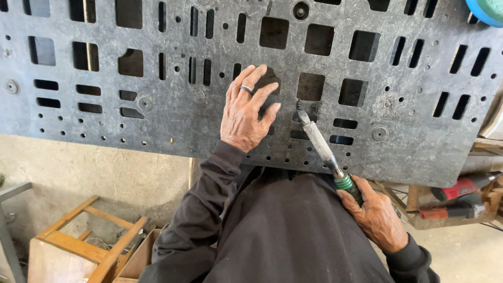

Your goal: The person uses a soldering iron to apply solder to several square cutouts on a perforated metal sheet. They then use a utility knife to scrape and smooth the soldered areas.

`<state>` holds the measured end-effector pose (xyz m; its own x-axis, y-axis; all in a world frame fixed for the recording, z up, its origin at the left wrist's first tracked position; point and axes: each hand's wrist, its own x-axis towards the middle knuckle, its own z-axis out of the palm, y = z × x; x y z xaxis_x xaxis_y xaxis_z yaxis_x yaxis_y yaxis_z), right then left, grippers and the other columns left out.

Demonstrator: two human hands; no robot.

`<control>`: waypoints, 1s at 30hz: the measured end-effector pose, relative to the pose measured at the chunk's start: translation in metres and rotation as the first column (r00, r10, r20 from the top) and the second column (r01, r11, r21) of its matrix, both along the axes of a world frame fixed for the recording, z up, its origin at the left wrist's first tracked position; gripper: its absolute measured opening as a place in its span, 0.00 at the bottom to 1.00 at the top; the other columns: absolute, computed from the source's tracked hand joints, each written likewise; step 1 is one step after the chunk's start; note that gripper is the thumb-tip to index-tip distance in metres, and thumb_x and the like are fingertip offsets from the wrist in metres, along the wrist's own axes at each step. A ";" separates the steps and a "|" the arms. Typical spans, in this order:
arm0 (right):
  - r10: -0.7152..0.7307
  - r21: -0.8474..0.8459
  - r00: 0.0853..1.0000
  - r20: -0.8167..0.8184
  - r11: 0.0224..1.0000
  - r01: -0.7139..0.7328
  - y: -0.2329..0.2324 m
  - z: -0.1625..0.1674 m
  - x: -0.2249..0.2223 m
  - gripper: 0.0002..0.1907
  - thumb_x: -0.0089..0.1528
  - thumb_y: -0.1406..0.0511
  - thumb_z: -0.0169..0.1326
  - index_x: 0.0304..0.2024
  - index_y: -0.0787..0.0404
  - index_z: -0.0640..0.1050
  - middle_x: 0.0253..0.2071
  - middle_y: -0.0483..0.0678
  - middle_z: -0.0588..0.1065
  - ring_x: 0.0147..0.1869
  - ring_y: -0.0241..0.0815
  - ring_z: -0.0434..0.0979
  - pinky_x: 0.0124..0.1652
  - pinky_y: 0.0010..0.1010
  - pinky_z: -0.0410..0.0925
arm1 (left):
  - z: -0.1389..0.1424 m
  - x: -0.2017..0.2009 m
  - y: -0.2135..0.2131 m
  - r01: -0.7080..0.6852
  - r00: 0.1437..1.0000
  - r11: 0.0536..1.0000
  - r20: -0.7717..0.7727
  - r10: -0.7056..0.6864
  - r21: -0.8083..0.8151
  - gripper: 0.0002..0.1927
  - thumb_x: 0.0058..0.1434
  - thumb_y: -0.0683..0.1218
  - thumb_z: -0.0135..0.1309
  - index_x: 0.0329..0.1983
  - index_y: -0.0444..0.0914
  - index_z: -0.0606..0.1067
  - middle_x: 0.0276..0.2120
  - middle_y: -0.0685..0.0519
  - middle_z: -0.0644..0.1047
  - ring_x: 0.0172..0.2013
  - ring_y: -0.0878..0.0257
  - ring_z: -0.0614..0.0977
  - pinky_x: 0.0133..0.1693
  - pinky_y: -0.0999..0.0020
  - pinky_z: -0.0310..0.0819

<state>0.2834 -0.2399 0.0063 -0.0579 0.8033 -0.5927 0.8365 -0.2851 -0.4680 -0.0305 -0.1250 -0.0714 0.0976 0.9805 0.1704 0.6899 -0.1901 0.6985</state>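
A large grey plastic panel (178, 110) with many square holes and slots fills the upper view. My left hand (246, 112), with a ring on one finger, lies flat on it, fingers spread by a square hole. My right hand (374, 212) grips the green handle of a tool with a long metal shaft (319, 144). The tool's tip touches the panel just right of my left hand, by a small slot. Both arms wear dark sleeves.
A wooden frame (89, 241) stands on the concrete floor at lower left. At right, a red and grey power tool (461, 188) lies in a wooden box. A blue round object (487, 10) shows at the top right corner.
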 end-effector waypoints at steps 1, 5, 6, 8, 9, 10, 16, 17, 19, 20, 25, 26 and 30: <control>0.006 -0.009 1.000 0.019 1.000 -0.006 0.000 0.000 0.000 0.26 0.60 0.54 0.58 0.56 0.60 0.74 0.36 0.63 0.80 0.42 0.65 0.81 0.37 0.46 0.72 | 0.000 0.000 0.000 -0.004 1.000 1.000 0.006 0.004 0.005 0.19 0.64 0.47 0.63 0.58 0.42 0.77 0.70 0.51 0.66 0.72 0.49 0.63 0.72 0.52 0.58; -0.017 -0.025 0.999 0.038 1.000 0.018 0.000 0.003 -0.005 0.26 0.60 0.53 0.57 0.57 0.58 0.74 0.37 0.64 0.80 0.43 0.66 0.80 0.37 0.48 0.71 | 0.002 0.006 0.000 -0.015 1.000 0.998 -0.008 0.016 0.061 0.13 0.69 0.47 0.60 0.55 0.44 0.80 0.70 0.52 0.66 0.73 0.50 0.63 0.73 0.49 0.58; -0.035 -0.028 0.999 0.029 0.999 0.035 -0.002 0.004 -0.007 0.26 0.60 0.53 0.57 0.57 0.58 0.74 0.37 0.64 0.80 0.43 0.67 0.80 0.37 0.49 0.71 | 0.003 0.009 0.002 -0.016 1.000 0.997 -0.020 0.018 0.081 0.11 0.70 0.47 0.60 0.54 0.44 0.81 0.69 0.52 0.66 0.73 0.50 0.63 0.73 0.48 0.58; -0.058 -0.036 0.997 0.042 0.998 0.059 -0.006 0.005 -0.012 0.27 0.60 0.53 0.56 0.57 0.58 0.73 0.36 0.64 0.80 0.42 0.67 0.80 0.37 0.50 0.70 | 0.006 0.015 0.010 0.018 0.998 0.993 -0.056 -0.011 0.118 0.11 0.68 0.52 0.60 0.49 0.45 0.83 0.68 0.53 0.67 0.72 0.49 0.63 0.72 0.44 0.54; -0.072 -0.042 0.996 0.051 0.996 0.074 -0.009 0.005 -0.016 0.27 0.60 0.52 0.56 0.58 0.59 0.73 0.36 0.64 0.80 0.41 0.67 0.80 0.38 0.51 0.70 | 0.008 0.018 0.015 0.038 0.997 0.990 -0.072 -0.029 0.136 0.11 0.67 0.54 0.61 0.46 0.45 0.84 0.68 0.53 0.67 0.71 0.49 0.62 0.71 0.41 0.53; -0.104 -0.034 0.994 0.040 0.994 0.105 -0.012 0.005 -0.019 0.27 0.60 0.52 0.56 0.57 0.58 0.73 0.37 0.64 0.80 0.41 0.67 0.80 0.37 0.51 0.70 | 0.011 0.021 0.021 0.097 0.995 0.985 -0.047 -0.091 0.141 0.12 0.67 0.55 0.60 0.44 0.44 0.84 0.68 0.51 0.67 0.71 0.47 0.62 0.71 0.41 0.53; -0.283 -0.030 0.958 0.050 0.958 0.285 -0.044 0.000 -0.041 0.27 0.59 0.53 0.60 0.56 0.60 0.76 0.35 0.63 0.80 0.35 0.60 0.81 0.34 0.45 0.71 | 0.018 0.038 0.072 0.430 0.897 0.898 -0.065 -0.437 -0.097 0.17 0.67 0.57 0.58 0.33 0.40 0.82 0.56 0.46 0.73 0.59 0.47 0.70 0.59 0.50 0.66; -0.334 -0.044 0.941 0.054 0.941 0.336 -0.051 -0.001 -0.044 0.27 0.59 0.54 0.62 0.56 0.60 0.76 0.32 0.63 0.80 0.32 0.55 0.80 0.33 0.43 0.71 | 0.018 0.041 0.078 0.481 0.851 0.851 -0.122 -0.511 -0.211 0.17 0.68 0.57 0.57 0.35 0.39 0.81 0.50 0.46 0.76 0.53 0.49 0.73 0.54 0.53 0.70; -0.417 -0.009 0.909 0.004 0.909 0.417 -0.066 -0.005 -0.050 0.26 0.59 0.57 0.63 0.56 0.61 0.77 0.29 0.60 0.79 0.28 0.47 0.78 0.31 0.38 0.71 | 0.019 0.047 0.090 0.514 0.768 0.756 -0.174 -0.616 -0.405 0.15 0.69 0.55 0.56 0.37 0.39 0.81 0.38 0.46 0.80 0.41 0.51 0.79 0.44 0.56 0.74; -0.443 0.032 0.895 -0.048 0.895 0.445 -0.075 -0.005 -0.052 0.24 0.59 0.59 0.62 0.55 0.63 0.77 0.27 0.58 0.79 0.26 0.44 0.77 0.30 0.35 0.70 | 0.019 0.051 0.095 0.504 0.745 0.713 -0.171 -0.644 -0.487 0.13 0.70 0.53 0.55 0.36 0.40 0.80 0.34 0.46 0.80 0.36 0.52 0.81 0.40 0.56 0.75; -0.569 0.080 0.810 -0.143 0.809 0.583 -0.110 -0.008 -0.057 0.20 0.61 0.64 0.60 0.54 0.65 0.78 0.25 0.49 0.77 0.28 0.36 0.73 0.29 0.30 0.69 | 0.017 0.076 0.122 0.519 0.600 0.481 -0.099 -0.793 -0.706 0.08 0.61 0.41 0.54 0.28 0.35 0.81 0.25 0.46 0.81 0.23 0.59 0.81 0.30 0.58 0.75; -0.608 0.052 0.788 -0.097 0.788 0.614 -0.113 -0.010 -0.057 0.20 0.61 0.64 0.60 0.55 0.65 0.78 0.24 0.49 0.76 0.26 0.37 0.73 0.28 0.31 0.68 | 0.016 0.081 0.128 0.524 0.556 0.386 -0.038 -0.830 -0.759 0.07 0.60 0.40 0.55 0.27 0.35 0.80 0.26 0.48 0.82 0.23 0.62 0.81 0.29 0.61 0.74; -0.667 0.031 0.742 -0.059 0.742 0.670 -0.122 -0.016 -0.061 0.21 0.60 0.63 0.61 0.55 0.63 0.79 0.23 0.50 0.76 0.25 0.35 0.73 0.27 0.30 0.68 | 0.012 0.093 0.141 0.433 0.605 0.107 0.201 -0.771 -0.895 0.12 0.64 0.41 0.52 0.25 0.31 0.77 0.25 0.49 0.82 0.18 0.67 0.73 0.20 0.66 0.63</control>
<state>0.2228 -0.3623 -0.0097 0.4812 0.6719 -0.5631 0.4193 -0.7405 -0.5253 0.0620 0.0157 -0.0591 0.5979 0.1363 -0.7899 0.8015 -0.1132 0.5872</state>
